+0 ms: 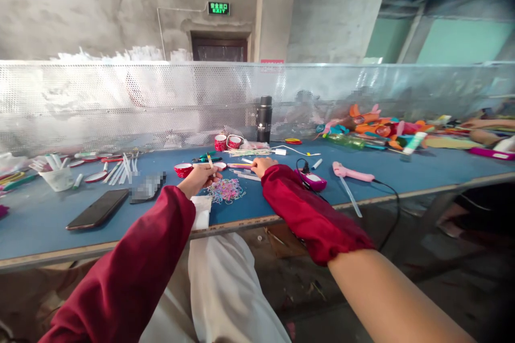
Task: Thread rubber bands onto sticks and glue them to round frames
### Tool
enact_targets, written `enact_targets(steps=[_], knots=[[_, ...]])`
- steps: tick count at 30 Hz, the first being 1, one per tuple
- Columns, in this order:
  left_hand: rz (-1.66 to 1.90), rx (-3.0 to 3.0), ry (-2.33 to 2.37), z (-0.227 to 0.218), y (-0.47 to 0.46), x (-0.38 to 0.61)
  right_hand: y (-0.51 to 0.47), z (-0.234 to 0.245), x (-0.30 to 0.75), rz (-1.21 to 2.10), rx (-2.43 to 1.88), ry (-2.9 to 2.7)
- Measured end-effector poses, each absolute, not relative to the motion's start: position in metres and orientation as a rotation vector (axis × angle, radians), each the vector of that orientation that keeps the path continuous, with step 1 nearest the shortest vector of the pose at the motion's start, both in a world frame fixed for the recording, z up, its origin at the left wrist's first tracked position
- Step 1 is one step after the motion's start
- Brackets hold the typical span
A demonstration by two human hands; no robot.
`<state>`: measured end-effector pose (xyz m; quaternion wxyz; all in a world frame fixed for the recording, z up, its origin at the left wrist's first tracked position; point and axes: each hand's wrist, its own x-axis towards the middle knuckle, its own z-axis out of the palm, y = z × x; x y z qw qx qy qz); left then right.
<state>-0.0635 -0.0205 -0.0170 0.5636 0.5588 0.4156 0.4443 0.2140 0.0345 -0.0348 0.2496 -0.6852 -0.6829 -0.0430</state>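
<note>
Red-sleeved arms (132,268) are reaching forward; a green sign (219,8) is reading "安全出口 EXIT". The left hand (200,177) is pinching a slim pale stick (210,161) near multicoloured bands (227,191); the right hand (264,165) is lying beside thin rods (247,176), its grip impossible to tell.

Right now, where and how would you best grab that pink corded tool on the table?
The pink tool likely lifts best by its slim handle, from above: it lies flat, handle stretching right, clear of the translucent stick jutting nearer.
</note>
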Motion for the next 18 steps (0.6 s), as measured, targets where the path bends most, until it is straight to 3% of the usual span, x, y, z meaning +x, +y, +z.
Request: enact_targets(steps=[6,14,18], knots=[[1.055,1.299,0.976,-0.018,-0.018,-0.065,0.034,-0.035,0.218,0.094,-1.536,-1.588],[1.053,1.309,0.97,-0.017,-0.019,-0.066,0.023,-0.021,0.213,0.724,-0.988,-1.085],[1.059,1.301,0.967,-0.017,-0.02,-0.065,0.018,-0.012,0.214,0.818,-0.888,-0.955]])
